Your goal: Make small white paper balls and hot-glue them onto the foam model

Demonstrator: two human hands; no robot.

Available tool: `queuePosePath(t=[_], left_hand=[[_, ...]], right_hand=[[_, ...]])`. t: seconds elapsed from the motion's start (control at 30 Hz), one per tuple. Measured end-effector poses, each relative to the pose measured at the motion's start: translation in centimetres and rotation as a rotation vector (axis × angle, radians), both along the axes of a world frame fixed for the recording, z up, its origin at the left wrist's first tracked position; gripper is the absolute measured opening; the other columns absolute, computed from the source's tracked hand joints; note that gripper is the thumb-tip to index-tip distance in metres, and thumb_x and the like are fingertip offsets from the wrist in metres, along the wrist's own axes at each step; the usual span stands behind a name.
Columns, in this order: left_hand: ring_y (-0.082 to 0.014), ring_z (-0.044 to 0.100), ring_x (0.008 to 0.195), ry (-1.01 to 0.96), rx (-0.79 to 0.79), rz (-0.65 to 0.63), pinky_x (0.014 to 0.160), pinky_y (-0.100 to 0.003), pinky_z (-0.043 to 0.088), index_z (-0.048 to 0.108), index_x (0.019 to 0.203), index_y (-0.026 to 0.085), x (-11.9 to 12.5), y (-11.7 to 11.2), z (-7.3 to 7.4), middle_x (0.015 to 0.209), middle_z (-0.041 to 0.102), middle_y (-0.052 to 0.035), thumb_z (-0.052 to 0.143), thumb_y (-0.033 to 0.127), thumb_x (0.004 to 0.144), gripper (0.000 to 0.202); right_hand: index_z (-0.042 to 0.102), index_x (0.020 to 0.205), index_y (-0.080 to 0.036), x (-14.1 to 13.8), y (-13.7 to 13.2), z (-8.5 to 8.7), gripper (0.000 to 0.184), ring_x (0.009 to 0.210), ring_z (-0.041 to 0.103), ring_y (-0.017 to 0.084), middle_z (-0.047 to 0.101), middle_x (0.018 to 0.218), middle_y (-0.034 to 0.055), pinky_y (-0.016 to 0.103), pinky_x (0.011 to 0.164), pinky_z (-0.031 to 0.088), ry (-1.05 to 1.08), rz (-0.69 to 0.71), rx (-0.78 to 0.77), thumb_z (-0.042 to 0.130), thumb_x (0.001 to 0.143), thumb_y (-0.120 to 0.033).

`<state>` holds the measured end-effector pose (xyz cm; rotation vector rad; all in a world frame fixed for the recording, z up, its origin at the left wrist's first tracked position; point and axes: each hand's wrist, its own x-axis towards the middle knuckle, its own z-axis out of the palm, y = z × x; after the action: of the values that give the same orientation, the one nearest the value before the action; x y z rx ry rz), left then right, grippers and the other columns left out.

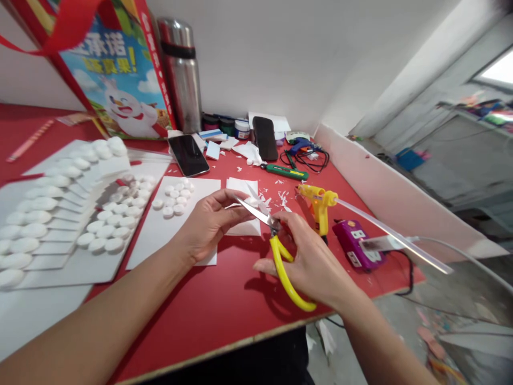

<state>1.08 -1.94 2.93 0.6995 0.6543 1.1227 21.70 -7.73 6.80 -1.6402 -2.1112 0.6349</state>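
My right hand (310,259) grips yellow-handled scissors (276,243), whose metal blades point up and left. My left hand (210,222) is closed in a pinch on a small white foam piece (251,201) right at the blade tips. Both hands hover over a white foam sheet (242,206) lying on the red table (224,305). White offcuts (280,198) are scattered just behind the blades.
White sheets with several round foam discs (106,230) lie at the left. A yellow glue gun (318,206) and a purple power strip (355,243) sit right of my hands. A phone (188,155), a steel flask (182,75), a green utility knife (284,171) and a colourful bag (116,80) stand behind.
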Motion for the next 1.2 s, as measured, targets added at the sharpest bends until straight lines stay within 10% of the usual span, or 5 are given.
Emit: queuePosePath(t=[1.2], left_hand=[[-0.0192, 0.077, 0.084, 0.019, 0.015, 0.049, 0.091, -0.035, 0.060, 0.075, 0.084, 0.014, 0.0, -0.1, 0.2, 0.085, 0.079, -0.0030, 0.090, 0.015, 0.069, 0.021]], right_hand=[[0.061, 0.129, -0.013, -0.4, -0.4, -1.5, 0.057, 0.083, 0.068, 0.024, 0.072, 0.099, 0.0120, 0.034, 0.074, 0.054, 0.012, -0.002, 0.230, 0.070, 0.091, -0.054]])
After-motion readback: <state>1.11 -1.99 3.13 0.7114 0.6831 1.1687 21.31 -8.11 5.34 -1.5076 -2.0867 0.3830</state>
